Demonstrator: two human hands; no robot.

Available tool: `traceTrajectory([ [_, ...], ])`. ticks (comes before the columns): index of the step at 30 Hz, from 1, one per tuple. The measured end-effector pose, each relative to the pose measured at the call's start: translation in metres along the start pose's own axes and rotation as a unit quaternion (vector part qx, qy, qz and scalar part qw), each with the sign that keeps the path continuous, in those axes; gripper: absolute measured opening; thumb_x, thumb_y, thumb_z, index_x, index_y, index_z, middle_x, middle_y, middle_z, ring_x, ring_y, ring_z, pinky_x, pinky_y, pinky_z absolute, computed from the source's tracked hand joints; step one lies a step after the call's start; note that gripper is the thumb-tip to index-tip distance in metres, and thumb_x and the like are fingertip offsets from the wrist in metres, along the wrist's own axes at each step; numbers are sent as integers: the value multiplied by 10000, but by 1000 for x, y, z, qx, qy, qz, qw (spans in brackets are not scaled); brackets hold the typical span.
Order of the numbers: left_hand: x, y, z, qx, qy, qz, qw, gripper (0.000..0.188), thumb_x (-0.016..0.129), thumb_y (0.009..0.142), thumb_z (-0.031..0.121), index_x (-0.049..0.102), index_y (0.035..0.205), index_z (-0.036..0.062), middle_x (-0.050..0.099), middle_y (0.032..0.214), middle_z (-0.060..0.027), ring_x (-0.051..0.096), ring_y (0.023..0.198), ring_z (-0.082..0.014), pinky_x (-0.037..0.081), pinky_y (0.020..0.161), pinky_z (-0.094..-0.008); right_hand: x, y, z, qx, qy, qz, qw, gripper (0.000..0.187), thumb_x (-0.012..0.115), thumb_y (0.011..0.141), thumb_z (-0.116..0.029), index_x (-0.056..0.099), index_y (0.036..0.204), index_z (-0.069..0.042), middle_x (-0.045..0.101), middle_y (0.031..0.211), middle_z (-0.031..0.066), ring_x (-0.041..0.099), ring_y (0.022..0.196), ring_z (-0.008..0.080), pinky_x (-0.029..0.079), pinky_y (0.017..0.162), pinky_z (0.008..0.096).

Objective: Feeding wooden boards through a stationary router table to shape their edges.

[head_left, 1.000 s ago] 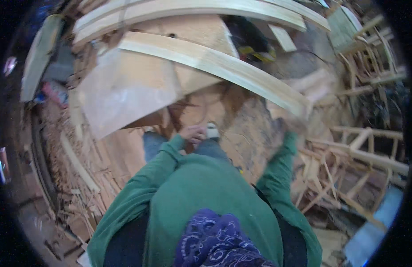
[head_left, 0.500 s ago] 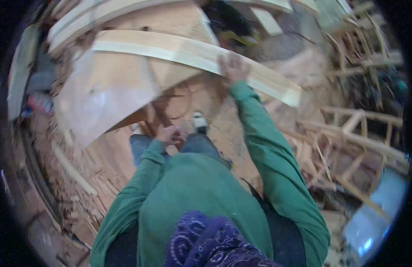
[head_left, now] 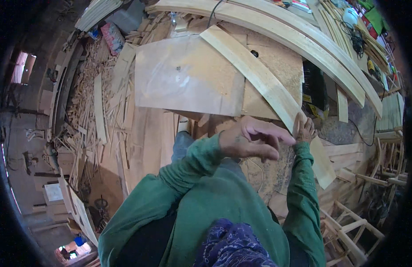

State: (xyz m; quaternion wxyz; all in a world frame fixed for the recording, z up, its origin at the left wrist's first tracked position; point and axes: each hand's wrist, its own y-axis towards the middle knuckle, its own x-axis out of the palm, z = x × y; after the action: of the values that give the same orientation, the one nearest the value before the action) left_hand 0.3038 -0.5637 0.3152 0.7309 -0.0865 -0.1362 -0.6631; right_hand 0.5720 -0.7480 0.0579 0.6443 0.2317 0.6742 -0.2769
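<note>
A long, slightly curved wooden board lies slantwise over the sawdust-strewn work table, its near end sticking out past the table's edge. My right hand grips the board at its right edge, just beyond the table's near corner. In front of my body, my left hand is raised with fingers loosely bent and apart, holding nothing. It hovers near the board, left of my right hand; whether it touches the board I cannot tell.
Two long curved beams lie across the far side. Scrap strips and shavings cover the floor at left. Wooden frames stand at the right. A cable runs over the floor, and a yellow-and-black object sits beside the table.
The board has swung, its near end now pointing toward me at the right. My left hand has risen from beside my leg toward the board. My view has turned left.
</note>
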Motion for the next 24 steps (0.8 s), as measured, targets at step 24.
traceTrajectory([
  [24, 79, 27, 110, 333, -46, -102, 936, 291, 769, 845, 149, 709, 1056, -41, 700, 789, -106, 628, 613, -161, 480, 608, -324, -12, -4, 78, 15, 446, -62, 893, 518, 850, 734, -169, 623, 1180, -37, 703, 1009, 59, 645, 920, 164, 530, 823, 317],
])
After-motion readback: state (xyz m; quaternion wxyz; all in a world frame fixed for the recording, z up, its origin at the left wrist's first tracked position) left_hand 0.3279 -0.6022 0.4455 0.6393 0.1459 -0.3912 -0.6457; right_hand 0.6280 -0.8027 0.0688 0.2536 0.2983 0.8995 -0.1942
